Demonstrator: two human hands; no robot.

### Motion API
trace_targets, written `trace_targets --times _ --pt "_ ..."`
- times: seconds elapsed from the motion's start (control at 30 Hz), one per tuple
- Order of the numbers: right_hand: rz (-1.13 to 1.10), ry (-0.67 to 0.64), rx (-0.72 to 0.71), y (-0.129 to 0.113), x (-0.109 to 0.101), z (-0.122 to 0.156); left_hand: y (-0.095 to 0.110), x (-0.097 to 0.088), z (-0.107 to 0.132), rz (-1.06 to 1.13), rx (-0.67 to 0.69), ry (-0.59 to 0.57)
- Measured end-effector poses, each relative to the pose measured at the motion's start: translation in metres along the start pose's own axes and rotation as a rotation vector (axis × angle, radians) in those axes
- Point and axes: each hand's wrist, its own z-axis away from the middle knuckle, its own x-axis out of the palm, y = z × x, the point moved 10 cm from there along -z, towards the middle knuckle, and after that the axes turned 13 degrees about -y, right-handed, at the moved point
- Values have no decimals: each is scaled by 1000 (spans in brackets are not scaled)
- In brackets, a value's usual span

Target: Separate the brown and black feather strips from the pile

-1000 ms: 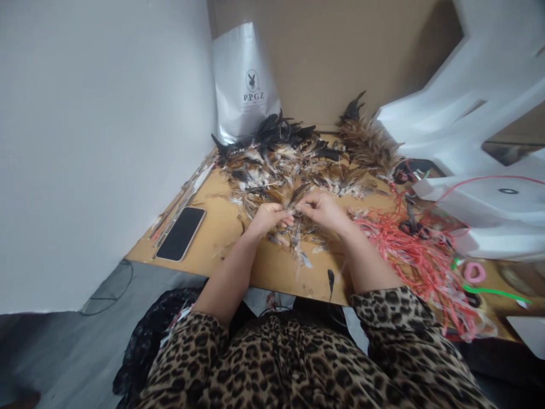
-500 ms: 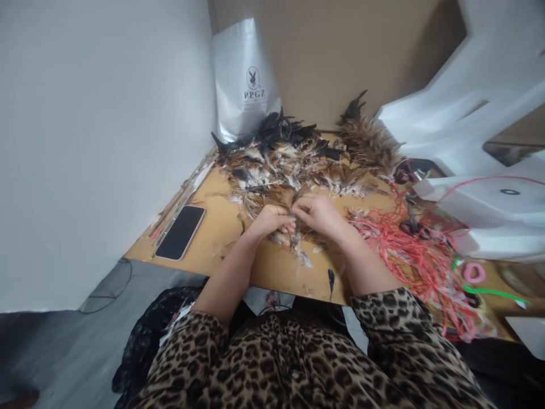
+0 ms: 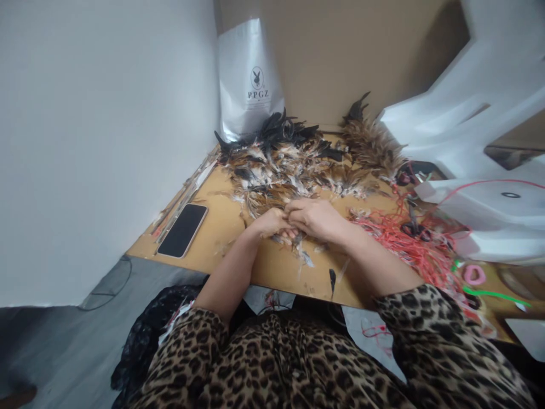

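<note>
My left hand (image 3: pixel 275 222) is closed in a pinch near the front of the table, its fingers meeting those of my right hand (image 3: pixel 314 219). The right one is curled over the left fingertips, and between them they grip feathers that are mostly hidden by the fingers. Just beyond my hands spreads a pile of brown, white and black feathers (image 3: pixel 276 165). Pale feather scraps (image 3: pixel 305 259) lie below the fingers on the wooden tabletop (image 3: pixel 221 227).
A phone (image 3: pixel 183 230) lies at left. Red plastic strips (image 3: pixel 404 244) with black-handled scissors (image 3: pixel 414 228) cover the right side. Behind stand a silver bag (image 3: pixel 251 79) and a brown feather bunch (image 3: pixel 372 145). A pink ring (image 3: pixel 473 275) and green strip (image 3: pixel 496 295) lie far right.
My right hand has turned and closed in over my left fingertips, its elbow swinging outward to the right. The brown feather tips that showed between the hands are now covered.
</note>
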Motion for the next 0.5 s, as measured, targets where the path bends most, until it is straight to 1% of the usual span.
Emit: trace_targets --times 0.07,0.1,0.2,0.27,0.33,0.43,0.5 --pt "12 -62 -15 1 4 -2 -2 4 -1 -14 -15 -21" --pt "32 -96 6 5 6 -3 -3 5 -1 -20 -23 -24" --pt "104 -174 141 23 9 -4 0 4 1 -68 -18 5" --pt "129 -199 227 34 10 -4 4 2 2 -128 -1 51" --pt "130 -213 283 42 11 -4 8 0 2 -182 8 93" --pt "94 -226 319 48 12 -4 8 -2 0 -238 12 122" --pt "49 -237 327 51 13 -4 8 -1 -1 -267 16 116"
